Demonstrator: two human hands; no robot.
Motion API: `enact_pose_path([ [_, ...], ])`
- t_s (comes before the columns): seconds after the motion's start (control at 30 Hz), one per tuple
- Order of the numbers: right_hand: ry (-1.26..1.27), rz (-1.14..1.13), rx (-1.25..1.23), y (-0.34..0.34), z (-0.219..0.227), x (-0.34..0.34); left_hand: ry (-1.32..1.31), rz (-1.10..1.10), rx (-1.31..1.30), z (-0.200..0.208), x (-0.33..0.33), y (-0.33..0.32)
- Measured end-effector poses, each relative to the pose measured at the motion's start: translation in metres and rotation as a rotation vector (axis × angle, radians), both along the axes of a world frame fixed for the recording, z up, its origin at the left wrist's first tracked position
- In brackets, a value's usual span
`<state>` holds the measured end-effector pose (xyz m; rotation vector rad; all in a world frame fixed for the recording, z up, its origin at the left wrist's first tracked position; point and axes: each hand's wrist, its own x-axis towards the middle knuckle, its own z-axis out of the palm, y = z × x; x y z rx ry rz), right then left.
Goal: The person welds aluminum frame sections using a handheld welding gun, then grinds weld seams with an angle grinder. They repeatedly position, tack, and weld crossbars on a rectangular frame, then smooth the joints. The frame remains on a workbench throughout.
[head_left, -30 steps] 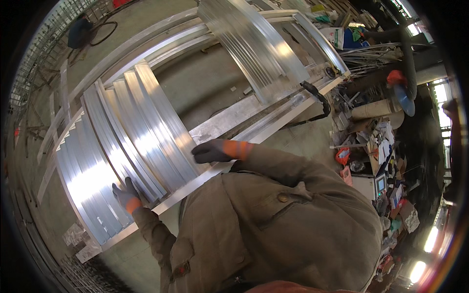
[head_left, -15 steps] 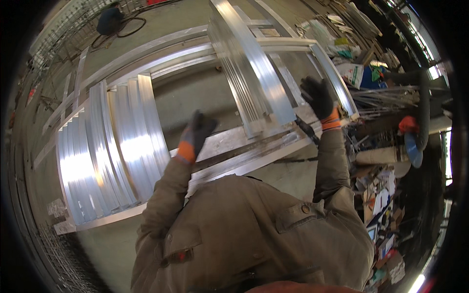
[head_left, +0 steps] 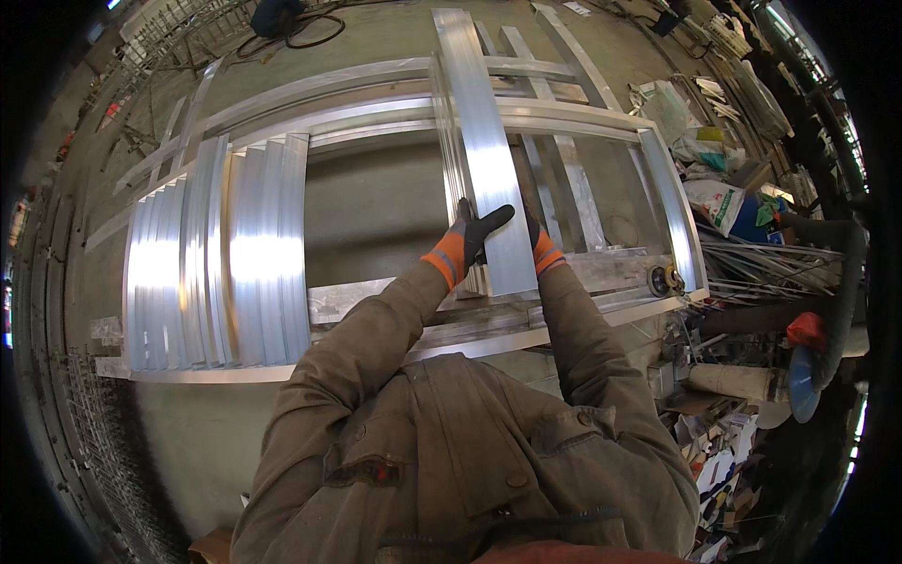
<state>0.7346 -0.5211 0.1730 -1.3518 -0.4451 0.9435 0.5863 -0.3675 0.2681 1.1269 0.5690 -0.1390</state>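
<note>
A stack of long silvery metal slats (head_left: 489, 155) lies across the metal frame (head_left: 583, 115), its near end toward me. My left hand (head_left: 474, 237), in a black and orange glove, grips the stack's left side, its thumb over the top slat's face. At the right edge of that slat is my right hand (head_left: 545, 246), gloved alike; its fingers go partly out of sight behind the slat. Further left, a row of overlapping slats (head_left: 268, 240) rests inside the same frame.
A small round black and yellow tool (head_left: 664, 280) sits at the frame's near right corner. Bags (head_left: 719, 205), thin metal strips (head_left: 761, 268) and a blue disc-shaped hood (head_left: 804, 383) are crowded on the right. A coiled hose (head_left: 310, 33) lies on the floor at the far left.
Both hands were apart and off the stack, the right one open over the frame's right part. They have come together onto the slat stack's near end. My view has shifted too.
</note>
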Motion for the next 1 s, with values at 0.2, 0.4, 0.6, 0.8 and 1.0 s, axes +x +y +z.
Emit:
enact_pose_path([
  [0.2,0.293,-0.090,0.019,0.008,0.002,-0.012,-0.088,0.039,0.017,-0.007,0.007,-0.006],
  [0.4,0.184,-0.113,0.027,0.003,-0.001,-0.014,-0.136,0.090,0.020,-0.008,0.007,-0.008],
  [0.6,0.050,-0.002,0.212,0.001,0.001,-0.014,-0.206,0.040,0.009,-0.008,0.011,-0.001],
  [0.8,-0.124,-0.017,0.335,0.009,-0.016,-0.012,-0.269,0.013,-0.041,-0.006,0.002,-0.007],
  [1.0,0.017,-0.146,0.353,-0.014,-0.021,-0.015,-0.239,-0.025,0.006,0.001,-0.003,-0.030],
])
